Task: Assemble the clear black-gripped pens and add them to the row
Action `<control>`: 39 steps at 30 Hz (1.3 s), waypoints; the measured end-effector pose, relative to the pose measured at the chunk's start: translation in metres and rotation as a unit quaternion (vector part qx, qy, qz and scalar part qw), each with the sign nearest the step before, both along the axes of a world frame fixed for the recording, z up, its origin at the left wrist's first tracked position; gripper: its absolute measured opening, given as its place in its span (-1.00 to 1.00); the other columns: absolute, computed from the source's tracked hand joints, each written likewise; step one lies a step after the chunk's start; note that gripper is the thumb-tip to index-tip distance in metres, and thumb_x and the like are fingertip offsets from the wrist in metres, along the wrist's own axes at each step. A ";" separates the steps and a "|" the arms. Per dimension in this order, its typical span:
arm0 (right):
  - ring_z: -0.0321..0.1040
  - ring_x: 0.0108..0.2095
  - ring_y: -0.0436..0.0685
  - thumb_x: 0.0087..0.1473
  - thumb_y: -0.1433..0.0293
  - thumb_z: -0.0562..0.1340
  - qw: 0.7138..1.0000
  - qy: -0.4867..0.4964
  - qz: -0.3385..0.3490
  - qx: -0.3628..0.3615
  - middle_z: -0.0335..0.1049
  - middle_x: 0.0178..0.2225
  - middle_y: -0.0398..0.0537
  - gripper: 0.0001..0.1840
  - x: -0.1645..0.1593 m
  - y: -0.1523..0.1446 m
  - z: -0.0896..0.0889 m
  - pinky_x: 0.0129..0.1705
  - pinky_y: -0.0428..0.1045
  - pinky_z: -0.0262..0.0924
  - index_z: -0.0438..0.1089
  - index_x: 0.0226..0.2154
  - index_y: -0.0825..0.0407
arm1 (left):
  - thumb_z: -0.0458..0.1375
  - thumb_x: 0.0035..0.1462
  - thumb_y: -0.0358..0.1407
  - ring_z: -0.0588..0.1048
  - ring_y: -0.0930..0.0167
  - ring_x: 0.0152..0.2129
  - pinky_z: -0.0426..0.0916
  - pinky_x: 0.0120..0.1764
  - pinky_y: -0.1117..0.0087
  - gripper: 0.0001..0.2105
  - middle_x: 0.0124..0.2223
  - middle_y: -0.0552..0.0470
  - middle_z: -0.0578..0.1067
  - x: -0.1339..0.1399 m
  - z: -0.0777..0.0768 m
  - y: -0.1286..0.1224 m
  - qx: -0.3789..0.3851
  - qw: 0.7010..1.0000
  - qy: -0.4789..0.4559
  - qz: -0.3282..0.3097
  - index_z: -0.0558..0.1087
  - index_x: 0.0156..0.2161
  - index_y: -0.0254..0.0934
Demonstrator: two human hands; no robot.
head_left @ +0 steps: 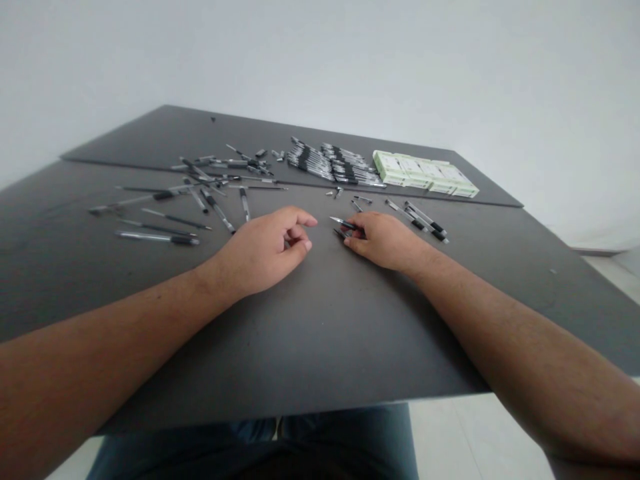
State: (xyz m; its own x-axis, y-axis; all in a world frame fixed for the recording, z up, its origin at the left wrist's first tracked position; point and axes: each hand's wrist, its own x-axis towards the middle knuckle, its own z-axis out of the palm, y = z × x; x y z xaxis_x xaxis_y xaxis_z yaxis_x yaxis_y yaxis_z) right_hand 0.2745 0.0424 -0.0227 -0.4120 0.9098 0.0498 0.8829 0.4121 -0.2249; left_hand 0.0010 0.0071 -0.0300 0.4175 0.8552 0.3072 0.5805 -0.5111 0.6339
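Observation:
My right hand [384,240] is closed around a pen [342,222] with a black grip. The pen's pointed tip sticks out to the left. Just below it, at my thumb, shows a small dark piece [341,234], perhaps a cap; I cannot tell whether it is held or lies on the table. To its left, my left hand [270,250] hovers low over the table, fingers loosely curled and apart from the thumb, nothing visible between them. Right of my right hand lie several pens [425,220] with black grips. Part of the held pen is hidden by my fingers.
Loose pen barrels, refills and parts [200,187] are scattered across the left of the grey table [310,347]. Behind my hands lie rows of pens [307,160], with light green boxes [425,172] to their right. A seam crosses the tabletop; a wall stands behind.

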 end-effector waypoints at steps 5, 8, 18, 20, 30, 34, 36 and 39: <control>0.44 -0.32 0.16 0.16 0.41 0.34 1.000 -0.007 0.008 -0.023 0.62 -0.28 0.00 -0.83 -0.001 -0.003 0.005 -0.25 0.03 0.16 0.64 -0.19 0.01 | 0.21 0.28 -0.20 0.68 0.28 -0.26 0.53 -0.12 0.25 -0.64 -0.19 0.00 0.71 0.000 0.000 0.000 -0.001 1.000 -0.004 -0.004 0.55 0.14 -0.21; 0.40 -0.35 0.15 0.08 0.43 0.35 1.000 0.020 0.008 -0.020 0.59 -0.32 -0.03 -0.85 -0.003 -0.007 0.009 -0.27 0.03 0.16 0.58 -0.24 0.01 | 0.22 0.28 -0.20 0.69 0.28 -0.26 0.55 -0.12 0.25 -0.65 -0.19 0.00 0.71 0.000 0.000 0.000 -0.006 1.000 -0.010 -0.005 0.55 0.13 -0.21; 0.34 -0.39 0.08 0.08 0.28 0.38 0.934 0.348 0.021 -0.073 0.49 -0.37 -0.18 -0.76 -0.027 -0.035 0.007 -0.30 0.00 0.21 0.41 -0.20 -0.05 | 0.27 0.30 -0.19 0.73 0.28 -0.12 0.61 0.06 0.19 -0.71 -0.05 -0.04 0.75 0.003 -0.006 -0.002 -0.058 0.991 -0.093 -0.076 0.57 0.08 -0.19; 0.32 -0.41 0.07 0.09 0.24 0.40 0.922 0.372 0.025 -0.101 0.47 -0.39 -0.20 -0.74 -0.030 -0.037 0.005 -0.32 0.00 0.21 0.41 -0.20 -0.05 | 0.28 0.31 -0.19 0.73 0.29 -0.12 0.61 0.04 0.20 -0.75 -0.07 -0.02 0.75 0.005 -0.005 -0.005 -0.077 0.986 -0.115 -0.091 0.58 0.04 -0.17; 0.37 -0.35 0.08 0.14 0.21 0.42 0.928 0.345 0.054 -0.131 0.49 -0.35 -0.16 -0.76 -0.032 -0.039 0.004 -0.29 0.00 0.24 0.47 -0.21 -0.03 | 0.33 0.20 -0.19 0.66 0.34 -0.35 0.54 -0.25 0.31 -0.87 -0.28 0.04 0.70 0.007 0.002 -0.007 -0.050 0.992 -0.112 -0.018 0.57 -0.21 -0.18; 0.43 -0.26 0.14 0.22 0.22 0.34 0.942 0.314 0.087 -0.081 0.56 -0.24 -0.07 -0.70 -0.025 -0.036 0.008 -0.19 0.03 0.30 0.51 -0.06 0.02 | 0.33 0.17 -0.22 0.64 0.35 -0.44 0.53 -0.35 0.31 -0.88 -0.36 0.06 0.63 0.004 0.003 0.001 -0.065 0.985 -0.161 0.013 0.53 -0.22 -0.17; 0.47 -0.21 0.17 0.32 0.23 0.24 0.945 0.309 0.090 -0.056 0.59 -0.17 -0.01 -0.67 -0.019 -0.034 0.010 -0.13 0.05 0.33 0.52 0.02 0.04 | 0.32 0.16 -0.25 0.61 0.37 -0.46 0.57 -0.34 0.30 -0.88 -0.37 0.08 0.59 0.003 0.004 0.006 -0.092 0.968 -0.227 0.044 0.50 -0.22 -0.16; 0.50 -0.17 0.21 0.41 0.27 0.11 0.961 0.266 0.069 -0.011 0.62 -0.14 0.05 -0.64 -0.012 -0.030 0.012 -0.07 0.09 0.35 0.57 0.00 0.05 | 0.30 0.11 -0.32 0.57 0.39 -0.44 0.62 -0.34 0.30 -0.87 -0.36 0.08 0.52 0.003 0.006 0.011 -0.110 0.936 -0.324 0.080 0.46 -0.23 -0.17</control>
State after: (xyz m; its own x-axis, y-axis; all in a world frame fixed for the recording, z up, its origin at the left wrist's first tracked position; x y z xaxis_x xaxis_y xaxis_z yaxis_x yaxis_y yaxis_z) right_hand 0.2625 0.0124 -0.0108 -0.4511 0.8513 0.2680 0.5778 0.5074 -0.6393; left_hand 0.0043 0.0181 -0.0245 0.0651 0.9632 0.2607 0.0954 -0.2661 0.9592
